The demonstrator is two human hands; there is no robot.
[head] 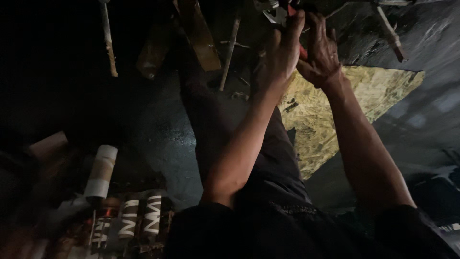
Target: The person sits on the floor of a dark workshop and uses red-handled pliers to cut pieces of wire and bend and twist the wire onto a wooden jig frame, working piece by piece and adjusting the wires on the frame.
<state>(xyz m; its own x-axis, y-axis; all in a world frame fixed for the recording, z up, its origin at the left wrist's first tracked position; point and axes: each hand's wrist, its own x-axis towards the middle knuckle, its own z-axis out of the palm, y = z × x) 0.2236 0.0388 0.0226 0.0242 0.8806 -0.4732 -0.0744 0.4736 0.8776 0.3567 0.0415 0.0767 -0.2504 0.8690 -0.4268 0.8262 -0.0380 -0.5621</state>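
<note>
Dark floor [158, 139] with a chipboard sheet [326, 110] lies below. Both hands meet at the top edge: left hand [283, 48] and right hand [321, 52] clasp a red-handled tool [293, 10], its handles running between them, partly hidden.

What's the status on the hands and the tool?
Left hand and right hand both closed on red-handled tool at top edge. Tool head half out of frame. Chipboard sheet lies beneath; nothing blocking.
</note>
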